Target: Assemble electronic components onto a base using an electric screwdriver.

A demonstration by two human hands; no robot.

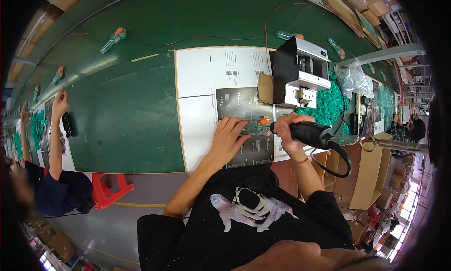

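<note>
My right hand (287, 130) is wrapped round a black corded electric screwdriver (311, 134). The driver lies nearly level, its front end pointing left at a small clear-green plastic piece with orange parts (263, 122). The fingers of my left hand (226, 138) are closed on the left end of that piece, holding it down on a dark printed sheet (237, 104). Whether the driver's tip touches the piece is too small to tell. Just beyond my right hand stands a black-and-white bench machine (300, 69), with a heap of green plastic parts (330, 102) beside it.
White printed board (195, 116) covers part of the green table (127, 120). Similar clear-and-orange pieces (113, 40) lie along the far side, near a thin red-black wire (211, 36). Another person's arm (56, 130) reaches over the table at left. An open carton (371, 174) stands at right.
</note>
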